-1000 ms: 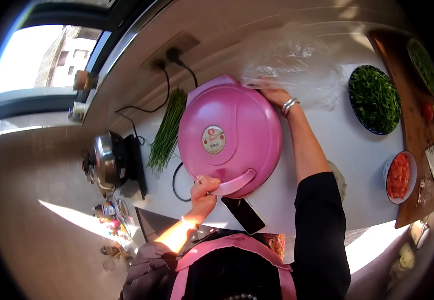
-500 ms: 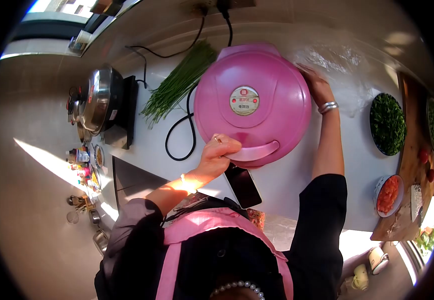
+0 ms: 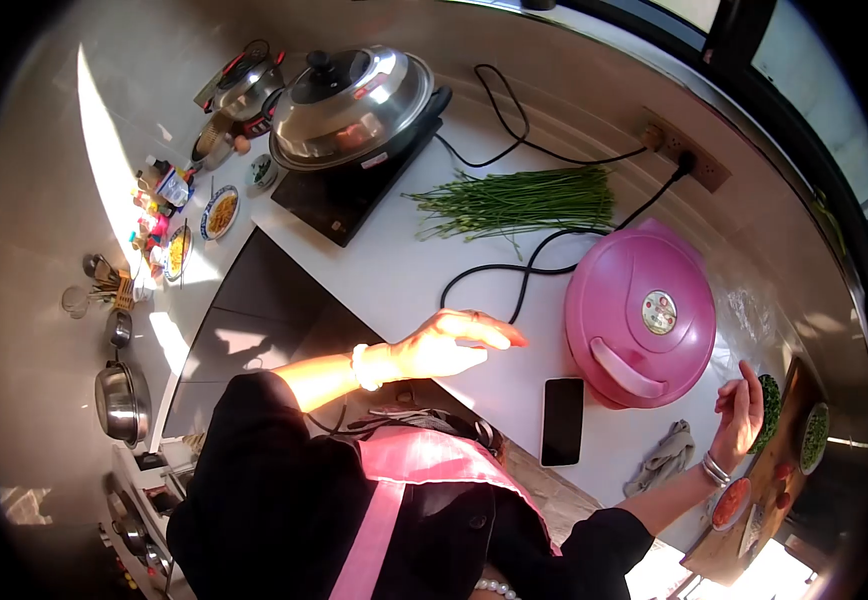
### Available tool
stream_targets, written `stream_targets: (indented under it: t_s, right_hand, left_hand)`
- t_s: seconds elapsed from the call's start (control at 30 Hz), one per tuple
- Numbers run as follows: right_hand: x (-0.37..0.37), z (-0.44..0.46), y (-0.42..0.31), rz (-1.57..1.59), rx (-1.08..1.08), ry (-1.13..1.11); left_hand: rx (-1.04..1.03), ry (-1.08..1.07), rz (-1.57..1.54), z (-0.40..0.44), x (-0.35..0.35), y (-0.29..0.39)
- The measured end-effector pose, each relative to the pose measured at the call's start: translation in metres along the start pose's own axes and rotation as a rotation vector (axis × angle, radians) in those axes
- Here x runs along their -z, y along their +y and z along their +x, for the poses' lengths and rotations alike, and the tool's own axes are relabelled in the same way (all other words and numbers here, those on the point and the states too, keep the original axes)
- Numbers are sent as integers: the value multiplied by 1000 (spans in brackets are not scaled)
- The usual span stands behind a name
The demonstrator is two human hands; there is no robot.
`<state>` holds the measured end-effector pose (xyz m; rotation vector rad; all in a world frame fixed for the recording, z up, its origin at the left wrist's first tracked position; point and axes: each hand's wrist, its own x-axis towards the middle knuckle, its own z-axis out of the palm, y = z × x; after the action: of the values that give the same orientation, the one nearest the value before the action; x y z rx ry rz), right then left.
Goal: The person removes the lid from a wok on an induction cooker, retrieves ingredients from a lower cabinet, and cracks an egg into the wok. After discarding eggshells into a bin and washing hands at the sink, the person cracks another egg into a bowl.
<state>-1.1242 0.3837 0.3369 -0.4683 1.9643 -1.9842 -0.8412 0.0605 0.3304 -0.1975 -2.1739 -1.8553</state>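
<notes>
On the white counter stands a round pink appliance (image 3: 609,300) with its lid down and its curved handle facing me. My left hand (image 3: 454,343) hovers over the counter to the left of it, sunlit, fingers apart and holding nothing. To the right of the appliance, my right hand (image 3: 739,412) is raised with its fingers apart and nothing in it. A black phone (image 3: 562,422) lies between my hands, below the appliance. Behind my left hand lies a bundle of green stalks (image 3: 524,203), with a black cable (image 3: 484,268) looping beside it.
A lidded steel pan (image 3: 354,115) sits on a black cooktop (image 3: 339,205). Plates of food (image 3: 220,213) and bottles stand at left. A grey cloth (image 3: 664,460), a bowl of red pieces (image 3: 730,503), chopped greens (image 3: 766,410) and a wooden board (image 3: 709,555) are at right.
The view has turned left, bringing the pan and cooktop closer. My left hand has let go of the pink handle. My right hand has come away from the appliance's far side.
</notes>
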Motion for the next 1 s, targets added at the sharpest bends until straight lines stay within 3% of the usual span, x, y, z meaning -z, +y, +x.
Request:
stream_targets:
  t_s: [0.13, 0.17, 0.27, 0.33, 0.4, 0.47, 0.6, 0.63, 0.73, 0.77, 0.9, 1.0]
  right_hand:
    - [-156, -22, -33, 26, -13, -252]
    - [-200, -28, -31, 34, -93, -314]
    - [-334, -39, -39, -39, -65, -624]
    - [-407, -30, -51, -41, 6, -746]
    - [-471, -9, -64, -145, 99, -747]
    - [-531, 17, -81, -222, 238, -684]
    - [-638, 92, -94, -725, 673, -399]
    - [-660, 104, -97, -903, 816, -318]
    - [-709, 121, -98, -1151, 863, -320]
    - [-721, 122, -100, -1219, 775, -368]
    - [-742, 145, -89, -1313, 706, -504]
    - [-743, 161, -83, -1273, 800, -489]
  left_hand:
    - [65, 87, -20, -93, 67, 21]
    - [235, 127, 59, -119, 84, 35]
    - [354, 332, -26, -201, 133, 24]
    - [232, 470, -110, -254, 163, 14]
    - [316, 570, 130, -305, 189, 18]
    - [632, 746, 195, -330, 203, 41]
    - [545, 871, 201, -376, 231, 43]
    - [542, 922, 147, -379, 235, 43]
    - [554, 1029, 72, -397, 249, 37]
    - [586, 1068, 58, -401, 255, 39]
    - [652, 1315, -56, -417, 278, 49]
    - [699, 1331, -20, -419, 296, 51]
